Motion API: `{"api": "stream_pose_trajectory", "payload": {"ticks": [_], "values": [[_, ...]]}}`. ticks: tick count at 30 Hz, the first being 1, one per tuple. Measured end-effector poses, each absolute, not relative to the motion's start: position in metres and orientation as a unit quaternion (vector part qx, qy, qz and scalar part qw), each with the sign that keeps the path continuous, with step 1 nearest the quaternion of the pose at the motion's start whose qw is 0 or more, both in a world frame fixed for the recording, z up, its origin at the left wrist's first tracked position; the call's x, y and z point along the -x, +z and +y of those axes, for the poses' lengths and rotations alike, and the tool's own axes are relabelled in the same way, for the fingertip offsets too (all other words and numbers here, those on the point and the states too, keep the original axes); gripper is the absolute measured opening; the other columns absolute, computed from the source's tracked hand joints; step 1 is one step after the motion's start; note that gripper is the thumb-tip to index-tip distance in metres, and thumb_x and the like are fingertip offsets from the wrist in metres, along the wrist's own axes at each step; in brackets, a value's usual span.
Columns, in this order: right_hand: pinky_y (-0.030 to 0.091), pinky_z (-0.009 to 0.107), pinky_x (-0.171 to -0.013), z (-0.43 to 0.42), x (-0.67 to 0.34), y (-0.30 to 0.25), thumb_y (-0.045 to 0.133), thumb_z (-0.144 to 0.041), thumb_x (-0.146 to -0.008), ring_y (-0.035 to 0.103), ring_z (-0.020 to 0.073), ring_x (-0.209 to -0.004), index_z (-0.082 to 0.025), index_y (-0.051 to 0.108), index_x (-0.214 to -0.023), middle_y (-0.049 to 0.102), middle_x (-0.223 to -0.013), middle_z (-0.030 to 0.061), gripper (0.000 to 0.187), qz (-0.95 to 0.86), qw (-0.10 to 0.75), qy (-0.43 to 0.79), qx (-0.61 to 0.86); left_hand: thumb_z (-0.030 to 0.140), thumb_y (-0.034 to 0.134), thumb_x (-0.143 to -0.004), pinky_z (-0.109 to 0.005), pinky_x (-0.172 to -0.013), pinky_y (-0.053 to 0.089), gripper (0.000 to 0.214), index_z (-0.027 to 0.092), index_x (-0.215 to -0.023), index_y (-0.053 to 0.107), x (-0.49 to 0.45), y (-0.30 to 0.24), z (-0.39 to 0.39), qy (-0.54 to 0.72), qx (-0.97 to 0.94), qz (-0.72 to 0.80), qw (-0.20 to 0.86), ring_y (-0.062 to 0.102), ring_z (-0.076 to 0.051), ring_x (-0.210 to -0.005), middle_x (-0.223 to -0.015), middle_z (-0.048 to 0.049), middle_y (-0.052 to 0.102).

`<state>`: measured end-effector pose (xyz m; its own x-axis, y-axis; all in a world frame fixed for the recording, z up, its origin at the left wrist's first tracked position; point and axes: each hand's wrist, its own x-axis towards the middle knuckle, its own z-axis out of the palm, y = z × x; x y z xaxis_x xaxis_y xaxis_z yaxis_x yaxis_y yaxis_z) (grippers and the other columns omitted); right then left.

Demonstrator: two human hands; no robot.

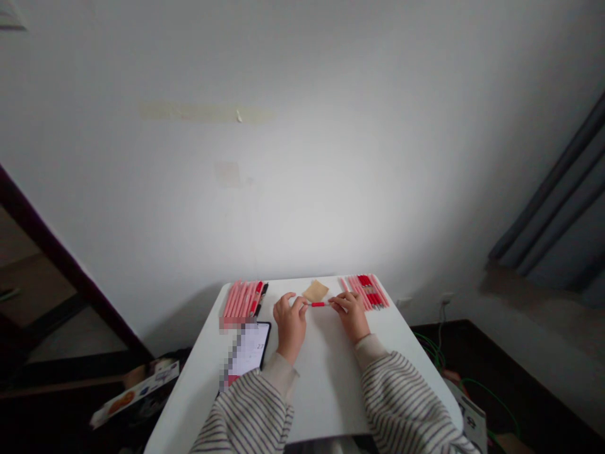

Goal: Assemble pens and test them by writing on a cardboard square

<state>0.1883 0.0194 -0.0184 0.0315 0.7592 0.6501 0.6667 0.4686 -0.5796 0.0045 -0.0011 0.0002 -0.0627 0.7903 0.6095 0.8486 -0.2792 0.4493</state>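
Between my two hands a thin red-and-white stick, which looks like a pen (318, 304), lies crosswise over the table. My left hand (289, 321) pinches its left end with closed fingers. At its right end, the fingers of my right hand (350, 313) are closed on the tip. A tan square of paper (316, 291) lies just beyond the pen. Left of my left hand is a row of pink and red pens (242, 299) with a black one at its side. Right of my right hand lies another group of pink and red pens (371, 291).
A phone (250, 347) with a lit screen lies on the white table (326, 391), left of my left forearm. The far table edge stands close to the wall (302, 189). Green cables (428, 347) run along the floor at the right, below a grey curtain (558, 221).
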Motion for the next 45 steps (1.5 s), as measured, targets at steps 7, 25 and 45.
{"api": "stream_pose_trajectory", "payload": {"ticks": [7, 25, 45], "values": [[0.037, 0.040, -0.086, 0.0189, -0.1904, -0.0174, 0.055, -0.033, -0.088, 0.045, 0.0233, -0.093, -0.028, 0.075, -0.087, 0.066, -0.085, 0.0054, 0.021, -0.688, 0.503, 0.026, 0.523, 0.025, 0.052, -0.084, -0.042, -0.095, 0.038, 0.017, 0.025, -0.094, 0.066, -0.0046, -0.0002, -0.0010, -0.418, 0.677, -0.606, 0.031, 0.048, -0.023, -0.108, -0.112, -0.0065, 0.053], [0.038, 0.039, -0.084, 0.0205, -0.1934, -0.0189, 0.054, -0.033, -0.088, 0.046, 0.0230, -0.092, -0.028, 0.075, -0.088, 0.066, -0.085, 0.0060, 0.022, -0.681, 0.502, 0.015, 0.533, 0.020, 0.053, -0.082, -0.045, -0.096, 0.034, 0.018, 0.023, -0.094, 0.065, -0.0009, 0.0016, -0.0031, -0.368, 0.668, -0.641, 0.089, 0.046, -0.024, -0.108, -0.110, -0.0077, 0.054], [0.038, 0.039, -0.084, 0.0183, -0.1923, -0.0155, 0.053, -0.033, -0.089, 0.045, 0.0230, -0.091, -0.027, 0.075, -0.088, 0.066, -0.084, 0.0056, 0.022, -0.678, 0.508, 0.020, 0.530, 0.028, 0.057, -0.081, -0.053, -0.098, 0.028, 0.012, 0.024, -0.083, 0.068, -0.0012, 0.0056, -0.0056, -0.328, 0.651, -0.678, 0.100, 0.043, -0.025, -0.106, -0.110, -0.0069, 0.054]]}}
